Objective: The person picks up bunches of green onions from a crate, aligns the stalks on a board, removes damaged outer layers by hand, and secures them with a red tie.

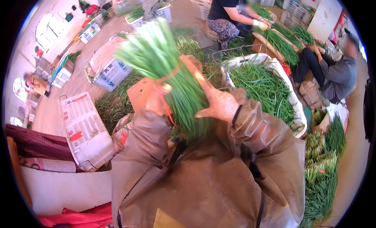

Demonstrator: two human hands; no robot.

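A thick bundle of long green chives [184, 95] stands tilted in front of my chest, its pale, motion-blurred end up and to the left. An orange-red band [170, 73] crosses its upper part. My left hand [158, 100] is closed at the bundle's left side, with its fingers partly hidden and a red strip [166, 106] hanging beside it. On the other side, my right hand [220, 102] curves round the stalks, thumb and forefinger pressed against them. A wooden board [137, 93] shows behind the bundle.
To the right stands a white-lined crate [295, 106] of loose chives. More bundles [321, 177] lie on the floor beyond it. A white crate [86, 130] sits at left. Two people work at far right; one wears gloves [261, 24]. Loose greens [111, 100] cover the floor nearby.
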